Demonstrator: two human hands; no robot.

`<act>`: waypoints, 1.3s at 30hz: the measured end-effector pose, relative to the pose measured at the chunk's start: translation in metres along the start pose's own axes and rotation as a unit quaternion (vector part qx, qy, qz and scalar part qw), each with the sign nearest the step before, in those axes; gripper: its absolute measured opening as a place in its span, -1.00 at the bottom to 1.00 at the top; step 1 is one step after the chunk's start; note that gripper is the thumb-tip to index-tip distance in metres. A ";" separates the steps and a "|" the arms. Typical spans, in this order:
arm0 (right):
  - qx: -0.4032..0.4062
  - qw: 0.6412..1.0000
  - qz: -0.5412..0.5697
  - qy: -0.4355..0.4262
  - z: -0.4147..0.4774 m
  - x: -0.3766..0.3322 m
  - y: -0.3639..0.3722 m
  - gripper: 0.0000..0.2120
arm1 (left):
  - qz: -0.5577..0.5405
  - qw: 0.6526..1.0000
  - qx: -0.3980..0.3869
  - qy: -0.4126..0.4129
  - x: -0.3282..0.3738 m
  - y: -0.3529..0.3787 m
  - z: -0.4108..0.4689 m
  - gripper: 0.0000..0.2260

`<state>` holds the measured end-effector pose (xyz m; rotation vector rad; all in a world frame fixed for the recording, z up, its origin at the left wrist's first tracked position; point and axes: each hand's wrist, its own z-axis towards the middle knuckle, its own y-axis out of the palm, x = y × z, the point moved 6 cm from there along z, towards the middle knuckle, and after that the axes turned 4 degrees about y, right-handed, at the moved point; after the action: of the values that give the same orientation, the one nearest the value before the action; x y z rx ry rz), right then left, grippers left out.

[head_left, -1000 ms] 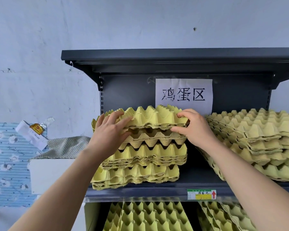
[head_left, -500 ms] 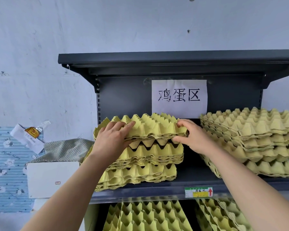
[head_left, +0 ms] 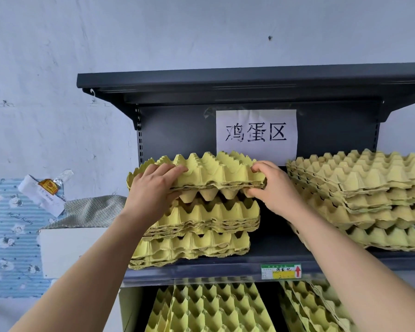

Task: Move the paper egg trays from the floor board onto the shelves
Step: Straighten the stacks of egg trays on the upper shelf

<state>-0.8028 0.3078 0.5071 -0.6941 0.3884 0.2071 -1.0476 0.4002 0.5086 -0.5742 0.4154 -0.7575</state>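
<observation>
Over the last second the top bundle (head_left: 216, 171) of egg trays has sunk a little closer to the pile (head_left: 201, 219) beneath it, with both hands riding along. The left hand (head_left: 153, 188) has its grip on the bundle's 9 o'clock edge, fingers spread over the top. The right hand (head_left: 271, 185) pinches the 3 o'clock corner. The pile stands on the shelf (head_left: 201, 271), with a second stack (head_left: 359, 188) at its 3 o'clock. The step in hand looks like seating this bundle. Next, I judge, it needs nudging toward 12 o'clock until the cups nest, then letting go.
</observation>
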 end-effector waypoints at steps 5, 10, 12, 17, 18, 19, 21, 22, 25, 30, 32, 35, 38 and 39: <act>-0.025 0.999 -0.023 0.026 0.003 0.004 -0.006 -0.51 | -0.010 0.999 -0.048 0.010 0.003 0.000 0.005 -0.33; -0.012 1.000 -0.021 0.017 0.002 -0.007 -0.011 -0.50 | -0.057 0.997 -0.038 -0.022 -0.012 -0.006 -0.002 -0.30; 0.009 1.000 -0.010 0.014 0.003 -0.017 -0.015 -0.49 | -0.037 0.999 0.002 -0.028 -0.022 -0.015 -0.002 -0.33; 0.030 0.999 -0.001 0.016 0.000 -0.034 -0.010 -0.49 | -0.016 0.998 -0.002 -0.059 -0.046 -0.018 -0.010 -0.30; 0.040 0.999 0.002 0.019 -0.001 -0.035 -0.010 -0.50 | -0.019 0.997 -0.001 -0.070 -0.050 -0.017 -0.014 -0.27; 0.049 0.999 0.004 0.022 -0.003 -0.035 -0.010 -0.51 | -0.024 0.996 0.006 -0.083 -0.054 -0.016 -0.018 -0.26; 0.061 0.998 0.006 0.030 -0.006 -0.036 -0.010 -0.51 | -0.046 0.993 0.027 -0.107 -0.059 -0.016 -0.026 -0.19; 0.065 0.997 0.007 0.033 -0.007 -0.036 -0.010 -0.51 | -0.064 0.990 0.036 -0.118 -0.061 -0.017 -0.030 -0.14; 0.071 0.997 0.007 0.034 -0.010 -0.042 -0.011 -0.51 | -0.105 0.985 0.036 -0.135 -0.066 -0.021 -0.036 -0.17; 0.077 0.997 -0.010 0.021 -0.014 -0.053 -0.016 -0.54 | -0.148 0.980 0.051 -0.127 -0.074 -0.025 -0.039 -0.36; 0.080 0.996 -0.012 0.025 -0.016 -0.054 -0.019 -0.54 | -0.195 0.968 0.060 -0.146 -0.075 -0.024 -0.040 -0.29; 0.088 0.996 -0.012 0.026 -0.019 -0.054 -0.024 -0.54 | -0.263 0.944 0.058 -0.191 -0.076 -0.019 -0.040 -0.28; 0.097 0.995 -0.024 0.022 -0.022 -0.054 -0.029 -0.55 | -0.260 0.950 0.033 -0.172 -0.068 -0.017 -0.038 -0.33; 0.100 0.994 -0.026 0.022 -0.023 -0.054 -0.031 -0.55 | -0.256 0.953 0.028 -0.162 -0.065 -0.017 -0.038 -0.34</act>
<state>-0.8488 0.2663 0.5314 -0.5119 0.4271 0.1013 -1.1198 0.4261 0.4995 -0.7509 -0.0691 -1.1432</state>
